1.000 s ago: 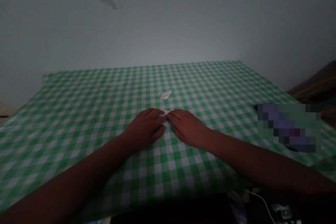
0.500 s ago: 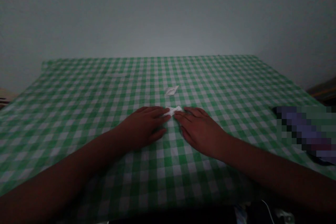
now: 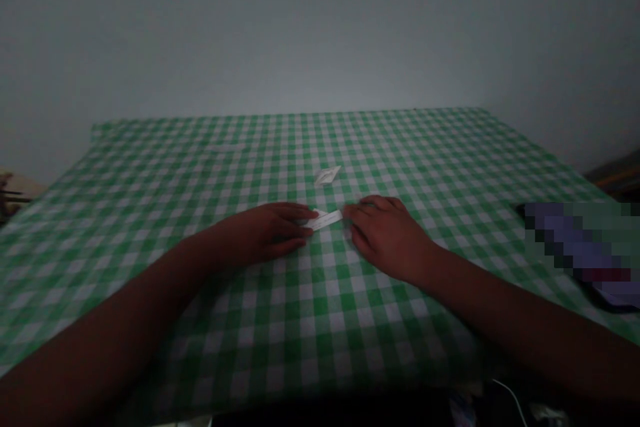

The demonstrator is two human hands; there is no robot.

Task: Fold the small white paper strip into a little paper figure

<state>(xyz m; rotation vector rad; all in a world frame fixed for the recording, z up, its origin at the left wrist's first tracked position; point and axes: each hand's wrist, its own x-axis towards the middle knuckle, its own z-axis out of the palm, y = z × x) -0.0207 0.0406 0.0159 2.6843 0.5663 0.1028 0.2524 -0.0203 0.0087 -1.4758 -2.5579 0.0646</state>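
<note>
A small folded white paper (image 3: pixel 328 219) lies at a slant on the checked cloth between my hands, shaped like a narrow strip with a pointed flap behind it. Its left end sits under and between the fingers of my left hand (image 3: pixel 265 230), which hide that part. My right hand (image 3: pixel 385 233) rests at the other end, fingers a little bent and apart, the fingertips just at the paper's tip; whether they press on it is hard to see. Farther back lies a second folded white paper (image 3: pixel 327 176), diamond-shaped, touched by neither hand.
A green and white checked cloth (image 3: pixel 280 333) covers the table, which meets a pale wall (image 3: pixel 320 33). On the right lies a dark-edged, flat thing, mostly blurred into blocks (image 3: pixel 570 247). A thin white cable (image 3: pixel 510 397) shows below the front edge.
The paper between my hands now shows as a slanted narrow strip, less covered by fingers. My right hand's fingers have drawn back to its right end; my left hand has shifted slightly left.
</note>
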